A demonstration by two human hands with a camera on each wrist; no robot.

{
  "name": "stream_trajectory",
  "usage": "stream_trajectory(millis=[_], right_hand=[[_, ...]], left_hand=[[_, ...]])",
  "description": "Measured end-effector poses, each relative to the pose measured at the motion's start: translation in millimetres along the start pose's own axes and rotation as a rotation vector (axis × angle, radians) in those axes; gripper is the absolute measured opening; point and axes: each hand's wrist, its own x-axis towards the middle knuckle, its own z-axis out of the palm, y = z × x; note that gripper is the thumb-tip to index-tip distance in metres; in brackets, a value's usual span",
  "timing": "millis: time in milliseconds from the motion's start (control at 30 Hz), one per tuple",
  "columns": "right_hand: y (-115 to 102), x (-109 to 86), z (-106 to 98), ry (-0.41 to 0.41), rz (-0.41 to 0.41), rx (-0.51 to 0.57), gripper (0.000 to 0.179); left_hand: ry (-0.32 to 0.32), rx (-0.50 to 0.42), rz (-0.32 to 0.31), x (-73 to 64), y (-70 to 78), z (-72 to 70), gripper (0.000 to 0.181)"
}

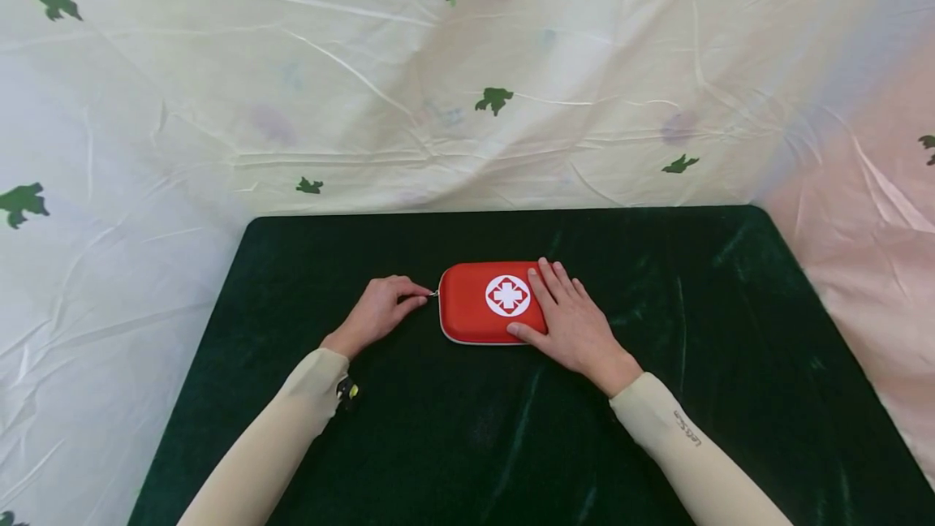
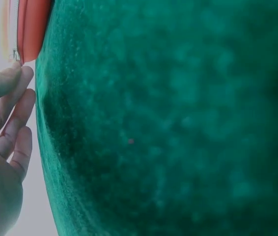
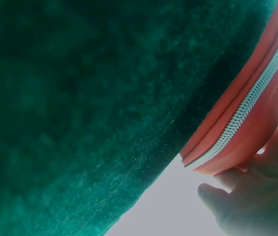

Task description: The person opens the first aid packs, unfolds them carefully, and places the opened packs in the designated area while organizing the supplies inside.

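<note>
A red first-aid case (image 1: 467,307) with a white cross emblem lies flat on the dark green cloth. Its silver zipper (image 3: 244,109) runs round the side and looks closed along the stretch seen in the right wrist view. At the case's left end, my left hand (image 1: 381,308) pinches the small metal zipper pull (image 1: 434,293) between thumb and forefinger. In the left wrist view the slider (image 2: 14,55) sits just above those fingertips. My right hand (image 1: 577,327) rests on the case's right part with its fingers straight and spread, covering that end.
Green velvety cloth (image 1: 438,428) covers the table. Behind and at both sides hangs a pale curtain (image 1: 365,104) printed with green leaf shapes. A dark band with a yellow-green spot (image 1: 347,390) shows at the left wrist.
</note>
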Motion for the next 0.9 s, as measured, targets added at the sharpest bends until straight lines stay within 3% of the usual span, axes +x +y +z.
stream_trajectory(millis=[267, 500, 667, 900], right_hand=[[0.6, -1.1, -0.5, 0.005, -0.008, 0.012, 0.103], [0.0, -0.8, -1.2, 0.002, -0.007, 0.020, 0.103], [-0.7, -0.4, -1.6, -0.001, -0.006, 0.023, 0.103], [-0.1, -0.5, -1.1, -0.005, -0.005, 0.017, 0.103]], left_hand=[[0.055, -0.086, 0.060, -5.0, -27.8, 18.8, 0.020], [0.036, -0.075, 0.041, -8.0, -11.0, 10.8, 0.020], [0.063, -0.080, 0.074, -8.6, -27.8, 21.5, 0.021], [0.072, -0.086, 0.085, -11.1, -29.0, 24.3, 0.021]])
